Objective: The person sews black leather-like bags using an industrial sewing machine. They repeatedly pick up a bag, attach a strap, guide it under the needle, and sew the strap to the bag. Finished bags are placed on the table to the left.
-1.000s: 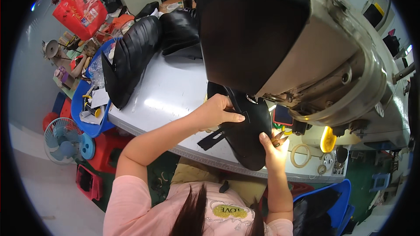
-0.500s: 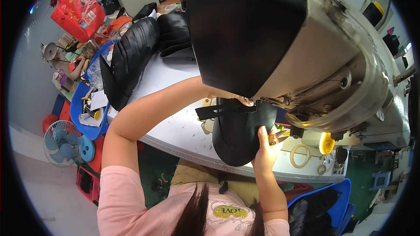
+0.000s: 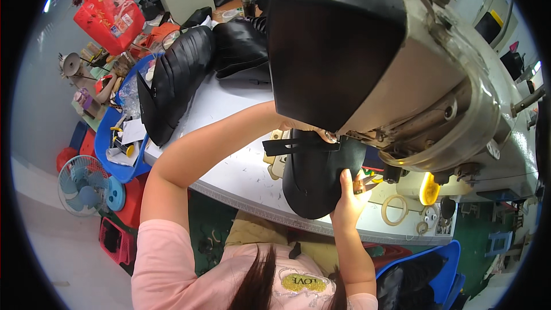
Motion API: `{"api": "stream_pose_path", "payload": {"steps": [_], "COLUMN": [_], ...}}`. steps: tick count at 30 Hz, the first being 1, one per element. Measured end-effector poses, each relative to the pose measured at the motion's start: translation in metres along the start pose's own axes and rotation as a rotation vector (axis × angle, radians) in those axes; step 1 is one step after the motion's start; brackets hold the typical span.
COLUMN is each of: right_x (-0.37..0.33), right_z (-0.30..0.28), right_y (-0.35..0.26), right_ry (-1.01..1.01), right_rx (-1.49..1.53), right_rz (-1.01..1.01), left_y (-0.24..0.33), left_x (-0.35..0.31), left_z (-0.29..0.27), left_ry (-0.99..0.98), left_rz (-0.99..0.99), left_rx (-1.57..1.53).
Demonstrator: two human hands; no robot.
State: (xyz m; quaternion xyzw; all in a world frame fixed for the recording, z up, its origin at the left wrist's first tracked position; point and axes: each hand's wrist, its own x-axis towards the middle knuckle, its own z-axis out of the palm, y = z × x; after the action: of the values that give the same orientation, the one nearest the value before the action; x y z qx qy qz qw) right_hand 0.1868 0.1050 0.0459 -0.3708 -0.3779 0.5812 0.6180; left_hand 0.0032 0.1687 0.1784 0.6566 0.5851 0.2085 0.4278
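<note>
A black leather piece [image 3: 313, 186] with a rounded near end, like a shoe upper, lies on the white sewing table under the sewing machine [image 3: 338, 46]. Across it runs a narrow black strap [image 3: 278, 147], its free end sticking out to the left. My left hand [image 3: 313, 129] reaches in from the left, fingertips pressed on the strap close to the needle area; the machine's head hides part of that hand. My right hand [image 3: 349, 198] grips the piece's right edge, thumb on top. Small scissors [image 3: 367, 182] are tucked in its fingers, blades pointing right.
Stacked black leather pieces [image 3: 178, 80] lie at the table's far left, beside a blue basket [image 3: 103, 143] of odds and ends. A tape roll [image 3: 394, 209] sits on the right of the table. Below stands a blue bin [image 3: 450, 258] with black pieces. A fan [image 3: 83, 186] stands lower left.
The view has shifted slightly, so most things appear a little further right. Both hands keep their hold, and the leather piece and strap stay nearly in place under the machine.
</note>
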Motion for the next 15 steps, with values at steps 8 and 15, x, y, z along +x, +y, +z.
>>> {"api": "stream_pose_path", "payload": {"steps": [8,15], "right_x": [-0.003,-0.003], "right_z": [0.007,0.009], "right_y": [-0.003,-0.002], "right_ry": [0.016,0.022], "right_rx": [-0.007,0.01], "right_rz": [-0.015,-0.016], "left_y": [-0.005,-0.006], "left_x": [0.004,0.006], "left_z": [0.0,-0.002], "left_ry": [0.007,0.013], "left_rz": [0.018,0.026], "left_rx": [-0.075,-0.11]}}
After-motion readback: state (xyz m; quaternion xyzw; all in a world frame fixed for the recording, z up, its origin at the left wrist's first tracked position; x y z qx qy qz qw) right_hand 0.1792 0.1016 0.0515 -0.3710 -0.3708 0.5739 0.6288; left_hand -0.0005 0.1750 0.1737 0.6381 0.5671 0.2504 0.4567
